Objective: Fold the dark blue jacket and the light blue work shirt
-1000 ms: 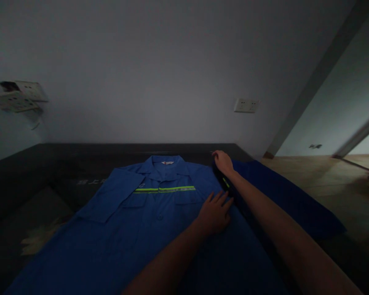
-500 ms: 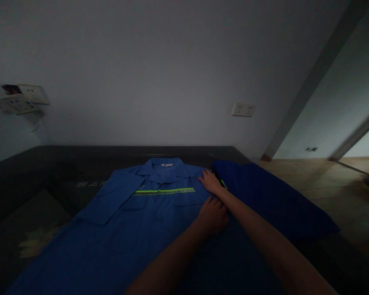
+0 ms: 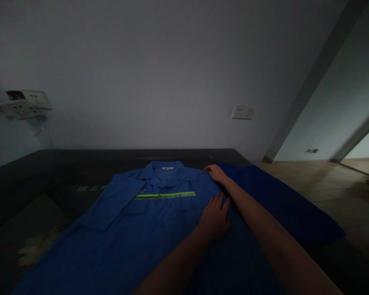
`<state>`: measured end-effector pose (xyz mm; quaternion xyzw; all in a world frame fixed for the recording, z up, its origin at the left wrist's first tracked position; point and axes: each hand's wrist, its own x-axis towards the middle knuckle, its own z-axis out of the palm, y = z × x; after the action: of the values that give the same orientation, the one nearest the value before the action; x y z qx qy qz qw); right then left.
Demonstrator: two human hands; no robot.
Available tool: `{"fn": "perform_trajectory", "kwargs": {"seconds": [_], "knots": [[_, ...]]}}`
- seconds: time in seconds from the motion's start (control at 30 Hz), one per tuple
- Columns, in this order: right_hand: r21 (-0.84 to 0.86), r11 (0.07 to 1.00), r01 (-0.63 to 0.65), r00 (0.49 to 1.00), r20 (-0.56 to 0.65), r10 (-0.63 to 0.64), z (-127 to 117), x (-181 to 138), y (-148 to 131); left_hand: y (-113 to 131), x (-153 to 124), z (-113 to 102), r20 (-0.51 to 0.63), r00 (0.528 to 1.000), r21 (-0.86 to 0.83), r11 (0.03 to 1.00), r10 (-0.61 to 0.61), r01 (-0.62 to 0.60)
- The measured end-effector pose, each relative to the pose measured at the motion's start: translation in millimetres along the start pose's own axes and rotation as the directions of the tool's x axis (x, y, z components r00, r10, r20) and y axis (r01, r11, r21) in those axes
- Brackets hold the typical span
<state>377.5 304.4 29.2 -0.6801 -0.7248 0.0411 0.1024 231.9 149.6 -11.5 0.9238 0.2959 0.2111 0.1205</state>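
Note:
A blue short-sleeved work shirt [image 3: 166, 223] lies face up, its collar toward the wall. A yellow-green and grey stripe crosses its chest, above the pockets. The sleeve on the left [image 3: 123, 200] lies over the shirt front. My left hand [image 3: 214, 216] rests on the shirt's right side, below the shoulder, with fingers stretched out. Farther up, my right hand [image 3: 217, 174] bends its fingers down onto the shoulder edge and appears to grip the cloth. Both hands partly cover the shirt's right edge.
A darker blue cloth [image 3: 273, 200] lies to the right, partly behind my right arm. Everything lies on a dark surface [image 3: 89, 164] with a printed pattern, against a pale wall [image 3: 141, 82]. Wall sockets [image 3: 243, 112] are above it; a wooden-looking floor [image 3: 320, 178] is at the right.
My right hand has drawn its fingers in at the shoulder. My left hand has loosened from a curl to stretched fingers. The yellow-green strip beside the right wrist no longer shows.

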Motion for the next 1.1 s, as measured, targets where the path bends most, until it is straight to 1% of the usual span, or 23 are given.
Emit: {"fn": "perform_trajectory", "kwargs": {"seconds": [0.1, 0.27, 0.33, 0.43, 0.53, 0.63, 0.77, 0.93, 1.1], "knots": [[0.005, 0.999, 0.033, 0.998, 0.061, -0.033, 0, 10, 2, -1, 2, 2, 0.012, 0.999, 0.023, 0.999, -0.046, 0.046], [0.039, 0.999, 0.009, 0.992, 0.123, -0.014, -3, 18, 12, -1, 4, -1, 0.009, 0.998, 0.061, 0.996, -0.067, 0.066], [0.075, 0.997, -0.004, 0.99, 0.138, -0.006, -6, 17, 15, -1, 4, -3, 0.006, 0.997, 0.076, 0.995, -0.071, 0.071], [0.122, 0.992, -0.026, 0.988, 0.152, 0.007, -9, 15, 15, 0, 4, -4, 0.031, 0.997, 0.109, 0.992, -0.07, 0.066], [0.133, 0.99, -0.035, 0.988, 0.155, 0.014, -9, 15, 13, 0, 5, -3, 0.047, 0.997, 0.122, 0.991, -0.061, 0.055], [0.097, 0.995, -0.022, 0.991, 0.135, 0.009, -9, 18, 12, 0, 6, -2, 0.041, 0.997, 0.121, 0.991, -0.067, 0.061], [-0.006, 1.0, 0.001, 0.994, 0.106, -0.001, -4, 21, 12, 1, 6, 0, 0.026, 0.998, 0.163, 0.985, -0.065, 0.06], [-0.141, 0.989, 0.05, 0.995, 0.093, -0.038, 8, 10, 3, 2, 6, -1, 0.028, 0.997, 0.187, 0.981, -0.066, 0.06], [-0.222, 0.973, 0.071, 0.997, -0.02, -0.077, 20, -4, -7, 2, 5, -6, 0.072, 0.996, 0.175, 0.984, -0.053, 0.04]]}}
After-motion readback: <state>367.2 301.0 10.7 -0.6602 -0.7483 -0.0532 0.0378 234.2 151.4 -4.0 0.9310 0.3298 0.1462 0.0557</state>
